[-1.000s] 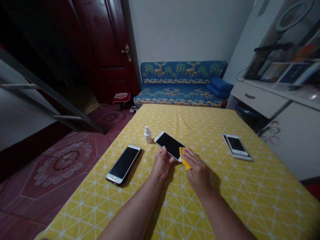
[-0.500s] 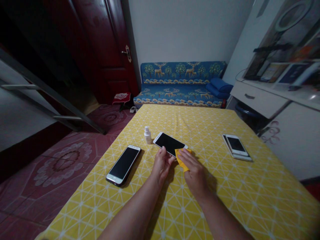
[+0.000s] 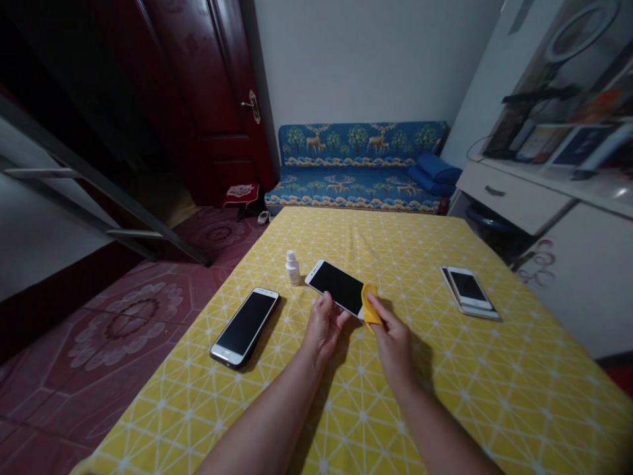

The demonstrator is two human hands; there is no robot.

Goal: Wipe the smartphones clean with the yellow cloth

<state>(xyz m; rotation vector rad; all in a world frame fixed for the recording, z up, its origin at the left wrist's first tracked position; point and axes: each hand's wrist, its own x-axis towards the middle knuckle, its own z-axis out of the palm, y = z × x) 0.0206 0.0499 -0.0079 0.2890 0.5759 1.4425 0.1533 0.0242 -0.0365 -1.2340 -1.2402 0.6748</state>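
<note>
The phone (image 3: pixel 339 287) is in the middle, between the two hands and over the yellow surface (image 3: pixel 361 415), with its dark face turned up and its long side lying aslant. The left hand (image 3: pixel 322 328) is closed on the near long edge: the thumb lies along the top and the fingers go below, where they are partly hidden. The right hand (image 3: pixel 395 336) pinches a cloth (image 3: pixel 370 305), which is folded around the right end of the phone; the thumb is on top, and the other fingers I cannot see well. I also cannot tell whether the far edge touches the surface. I judge the phone to be light, thin and stiff, with a smooth front that may slip under the fingers and may crack if it falls. The good place to hold it is probably by the long edges, near the middle, with light pressure. The cloth looks soft and bends easily. A bottle (image 3: pixel 293 272) stands upright just beside the left end, another phone (image 3: pixel 246 326) lies at left, and two stacked devices (image 3: pixel 469 290) lie at right, well apart.
</note>
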